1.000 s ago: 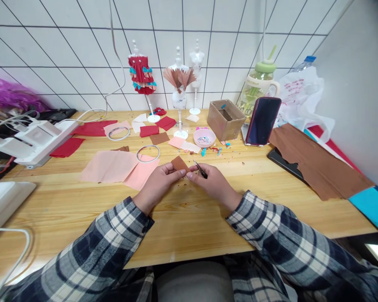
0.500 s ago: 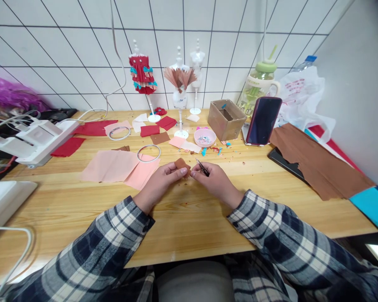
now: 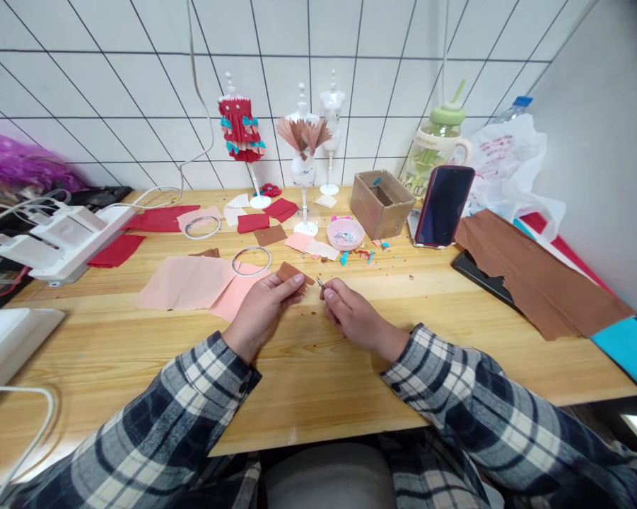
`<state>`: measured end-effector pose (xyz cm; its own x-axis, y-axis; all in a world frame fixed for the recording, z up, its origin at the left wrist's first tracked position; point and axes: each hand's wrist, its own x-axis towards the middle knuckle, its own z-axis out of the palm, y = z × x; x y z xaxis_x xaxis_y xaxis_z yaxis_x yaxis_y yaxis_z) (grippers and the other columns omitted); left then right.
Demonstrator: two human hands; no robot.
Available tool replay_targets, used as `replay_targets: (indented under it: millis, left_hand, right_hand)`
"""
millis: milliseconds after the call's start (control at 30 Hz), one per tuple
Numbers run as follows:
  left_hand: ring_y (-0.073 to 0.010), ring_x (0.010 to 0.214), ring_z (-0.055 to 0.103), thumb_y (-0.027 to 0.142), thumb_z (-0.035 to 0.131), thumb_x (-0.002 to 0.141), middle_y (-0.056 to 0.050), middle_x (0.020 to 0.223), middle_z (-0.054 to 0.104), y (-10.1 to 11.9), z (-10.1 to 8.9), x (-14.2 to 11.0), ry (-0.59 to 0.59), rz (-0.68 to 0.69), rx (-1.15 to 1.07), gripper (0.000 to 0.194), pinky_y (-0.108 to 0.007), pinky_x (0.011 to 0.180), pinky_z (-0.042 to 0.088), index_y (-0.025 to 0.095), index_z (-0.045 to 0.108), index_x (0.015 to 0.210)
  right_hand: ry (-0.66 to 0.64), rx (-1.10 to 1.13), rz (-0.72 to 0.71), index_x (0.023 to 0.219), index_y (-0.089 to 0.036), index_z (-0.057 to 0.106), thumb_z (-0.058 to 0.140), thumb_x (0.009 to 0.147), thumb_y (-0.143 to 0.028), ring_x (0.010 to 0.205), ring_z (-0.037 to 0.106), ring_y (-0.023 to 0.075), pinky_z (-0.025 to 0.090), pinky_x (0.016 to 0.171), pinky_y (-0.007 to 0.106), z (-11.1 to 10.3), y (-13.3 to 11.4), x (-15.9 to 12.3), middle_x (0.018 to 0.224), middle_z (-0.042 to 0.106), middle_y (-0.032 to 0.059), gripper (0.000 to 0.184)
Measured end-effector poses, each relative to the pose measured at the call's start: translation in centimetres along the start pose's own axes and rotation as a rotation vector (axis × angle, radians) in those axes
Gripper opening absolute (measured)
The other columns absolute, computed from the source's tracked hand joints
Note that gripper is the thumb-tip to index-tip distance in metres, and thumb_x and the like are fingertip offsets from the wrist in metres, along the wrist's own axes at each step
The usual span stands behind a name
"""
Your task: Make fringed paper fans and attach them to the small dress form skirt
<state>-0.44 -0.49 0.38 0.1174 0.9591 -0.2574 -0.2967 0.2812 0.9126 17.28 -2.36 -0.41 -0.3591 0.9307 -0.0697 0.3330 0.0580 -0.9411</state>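
My left hand point(image 3: 262, 311) is closed on a folded piece of brown crepe paper point(image 3: 291, 273), thumb on top; the lower edge of the paper is jagged. To its right, my right hand point(image 3: 358, 311) is wrapped round small scissors point(image 3: 320, 282). Only their metal tips show, pointing toward the paper across a small gap; the handles are hidden in the fingers. Pink paper sheets point(image 3: 185, 283) lie beside my left hand, with a silver ring point(image 3: 251, 261) partly over them. Beyond my hands, a small mannequin point(image 3: 303, 170) wears fanned brown paper point(image 3: 302, 134).
A pink bowl of sequins point(image 3: 346, 233) stands near a cardboard box point(image 3: 382, 203), with paper scraps around. To the right are a propped phone point(image 3: 445, 206) and a large brown sheet point(image 3: 541, 276). A power strip point(image 3: 68, 240) lies left. Another mannequin wears a red dress point(image 3: 241, 127).
My left hand has drawn the brown paper slightly left, away from my right hand. My right hand has turned, so the scissors' tips now point toward the paper and the dark handles are covered.
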Motion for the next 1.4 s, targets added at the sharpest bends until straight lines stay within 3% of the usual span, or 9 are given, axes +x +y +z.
replay_targets:
  millis: [167,667,900,1167,1300,1400]
  left_hand:
    - [-0.0114,0.071,0.061,0.031,0.082,0.068,-0.002,0.075,0.069,0.0,-0.1,0.1,-0.011,-0.015,-0.022,0.021,-0.022,0.069,0.048,0.014,0.071,0.076]
    - [-0.0114,0.068,0.059,0.031,0.080,0.071,-0.001,0.071,0.068,0.0,0.1,-0.1,-0.069,0.013,0.046,0.020,-0.023,0.069,0.045,0.014,0.070,0.073]
    - [-0.0118,0.067,0.058,0.032,0.079,0.072,-0.001,0.069,0.067,0.1,0.2,-0.2,-0.073,0.012,0.054,0.021,-0.024,0.070,0.044,0.014,0.069,0.072]
    - [-0.0127,0.074,0.061,0.031,0.080,0.071,-0.002,0.076,0.069,-0.1,0.1,0.0,-0.050,0.002,0.029,0.021,-0.024,0.073,0.046,0.014,0.070,0.076]
    - [-0.0122,0.078,0.062,0.032,0.079,0.072,-0.002,0.079,0.069,-0.1,-0.1,0.2,-0.007,0.003,-0.004,0.021,-0.023,0.075,0.046,0.015,0.070,0.078]
    - [-0.0111,0.075,0.060,0.033,0.079,0.073,-0.001,0.076,0.068,-0.1,-0.1,0.3,-0.038,0.000,0.020,0.021,-0.022,0.074,0.045,0.014,0.070,0.077]
  right_hand:
    - [-0.115,-0.131,-0.059,0.093,-0.024,0.039,0.032,0.100,-0.033,0.058,0.050,0.0122,0.035,0.059,0.025,0.3,-0.1,-0.3,0.067,0.056,-0.0049,0.014]
    - [-0.110,-0.107,-0.100,0.096,-0.024,0.038,0.031,0.101,-0.032,0.056,0.051,0.0111,0.036,0.060,0.024,0.7,0.5,0.0,0.070,0.062,-0.0046,0.012]
    - [-0.115,-0.138,-0.111,0.093,-0.023,0.040,0.031,0.101,-0.030,0.066,0.056,0.0133,0.039,0.069,0.027,0.5,0.1,0.0,0.071,0.063,-0.0033,0.013]
    - [-0.138,-0.137,-0.091,0.090,-0.024,0.039,0.032,0.100,-0.032,0.063,0.052,0.0135,0.036,0.066,0.027,0.2,0.1,-0.1,0.068,0.058,-0.0047,0.015]
    - [-0.075,-0.174,-0.032,0.087,-0.023,0.044,0.033,0.099,-0.037,0.066,0.047,0.0141,0.033,0.065,0.027,-0.4,0.0,0.0,0.069,0.049,-0.0039,0.021]
    - [-0.040,-0.182,-0.005,0.086,-0.022,0.046,0.031,0.099,-0.039,0.066,0.046,0.0141,0.032,0.066,0.027,-0.6,0.0,0.1,0.070,0.047,-0.0034,0.026]
